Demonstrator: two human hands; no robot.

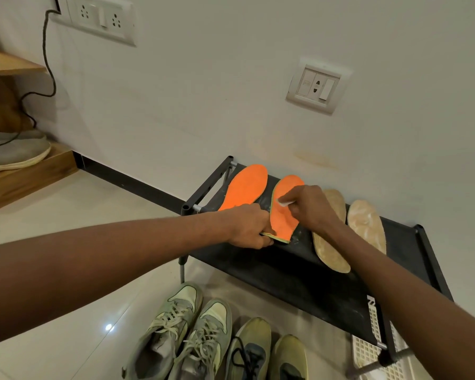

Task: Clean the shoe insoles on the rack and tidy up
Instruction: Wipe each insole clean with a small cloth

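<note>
Pale plain wall (203,91) with two white socket plates (100,16) (314,87), black cable (48,64) hanging from the upper one. Dark skirting (126,182) along glossy cream floor tiles (66,270). Wooden shelf (11,63) and step (30,176) at left, perhaps one unit.
</note>
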